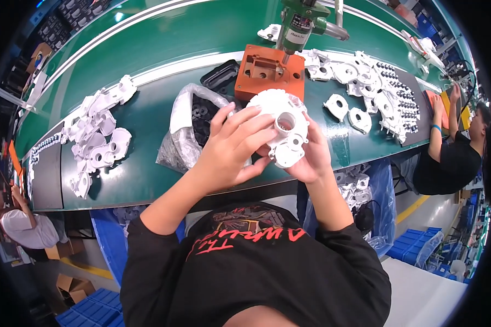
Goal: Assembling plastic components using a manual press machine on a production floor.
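Observation:
A round white plastic housing (273,102), with a raised ring in its middle and smaller round bosses, is held up over the near edge of the green worktable. My right hand (315,155) grips it from the right and below, palm under the part. From the left, my left hand (235,139) reaches across with its fingers bent onto the housing's face and edge, thumb lower down. Directly behind stands an orange fixture block (270,73) under a green press (300,24). A clear plastic bag (181,117) with small dark parts inside sits left of the housing.
White housings pile up at left (95,136) and right (360,79); rows of small dark parts (403,98) stand beside the right pile. A black tray (221,74) lies behind the bag. Co-workers sit at far left (30,223) and far right (447,163).

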{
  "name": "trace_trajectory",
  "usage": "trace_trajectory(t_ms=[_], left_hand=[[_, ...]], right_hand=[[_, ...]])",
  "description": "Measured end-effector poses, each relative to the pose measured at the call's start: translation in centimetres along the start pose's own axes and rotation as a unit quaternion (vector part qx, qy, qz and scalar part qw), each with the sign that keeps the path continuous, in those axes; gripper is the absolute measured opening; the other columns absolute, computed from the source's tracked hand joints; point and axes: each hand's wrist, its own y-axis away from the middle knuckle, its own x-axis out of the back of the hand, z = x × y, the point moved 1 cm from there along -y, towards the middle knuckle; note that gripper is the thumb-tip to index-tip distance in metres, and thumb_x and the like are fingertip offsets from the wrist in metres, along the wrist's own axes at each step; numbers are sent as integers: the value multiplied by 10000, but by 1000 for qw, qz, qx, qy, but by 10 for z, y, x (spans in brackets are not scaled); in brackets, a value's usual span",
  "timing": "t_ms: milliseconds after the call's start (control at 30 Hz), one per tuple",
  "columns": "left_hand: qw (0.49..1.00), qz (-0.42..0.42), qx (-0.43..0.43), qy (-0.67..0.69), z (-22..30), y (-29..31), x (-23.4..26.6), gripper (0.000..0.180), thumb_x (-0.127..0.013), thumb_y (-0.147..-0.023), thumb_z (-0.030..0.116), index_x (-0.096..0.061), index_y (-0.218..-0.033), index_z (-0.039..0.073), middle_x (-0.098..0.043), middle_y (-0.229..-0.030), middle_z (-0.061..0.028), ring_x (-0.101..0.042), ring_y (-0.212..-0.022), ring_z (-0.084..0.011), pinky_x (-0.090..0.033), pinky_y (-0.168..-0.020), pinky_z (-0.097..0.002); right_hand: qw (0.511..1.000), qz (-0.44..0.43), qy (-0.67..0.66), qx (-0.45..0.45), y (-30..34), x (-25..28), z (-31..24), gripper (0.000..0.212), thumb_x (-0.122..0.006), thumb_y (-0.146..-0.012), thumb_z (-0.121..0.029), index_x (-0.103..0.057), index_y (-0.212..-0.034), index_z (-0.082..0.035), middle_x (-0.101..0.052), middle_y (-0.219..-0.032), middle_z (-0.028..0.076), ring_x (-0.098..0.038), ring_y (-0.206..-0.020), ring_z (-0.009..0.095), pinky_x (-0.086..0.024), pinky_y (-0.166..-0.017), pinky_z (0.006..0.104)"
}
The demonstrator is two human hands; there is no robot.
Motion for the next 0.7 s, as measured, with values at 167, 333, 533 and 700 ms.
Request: trace_trajectory(t_ms=[167, 333, 533, 700], left_hand=[[998, 19, -54, 33, -14, -21, -2, 368, -683, -671, 57, -572, -1021, 82, -609, -1040, -95, -602, -984, -273, -370, -983, -499], [1000, -14, -21, 1, -62, -61, -10, 193, -638, -753, 117, -600, -935, 66, -628, -810, -90, -623, -793, -278, -493, -822, -433], [995, -68, 60, -37, -91, -95, -38, 219, -589, -849, 215, -631, -957, 29, -638, -886, -143, -612, -777, -314, -496, -689, -358], [985, -80, 151, -20, -107, -112, -19, 295, -589, -839, 287, -630, -920, 7, -647, -871, -173, -627, -789, -319, -483, -701, -374]], right_hand=[[997, 71, -9, -8, 7, 1, 8, 611, -230, -945, -484, -341, -1353, -42, -485, -1291, 181, -492, -1165, 339, -449, -901, 517], [941, 57, 328, -59, 12, 1, -26, 553, -310, -944, -424, -350, -1301, -4, -571, -1083, 296, -632, -875, 350, -543, -689, 405], [786, 104, 597, 122, 9, -3, -49, 256, -501, -891, -105, -511, -1125, -2, -631, -953, 154, -618, -793, 185, -482, -701, 265], [581, 145, 773, 210, 6, 11, -60, 170, -593, -834, -59, -602, -991, 5, -642, -907, 77, -590, -774, 141, -455, -713, 243]])
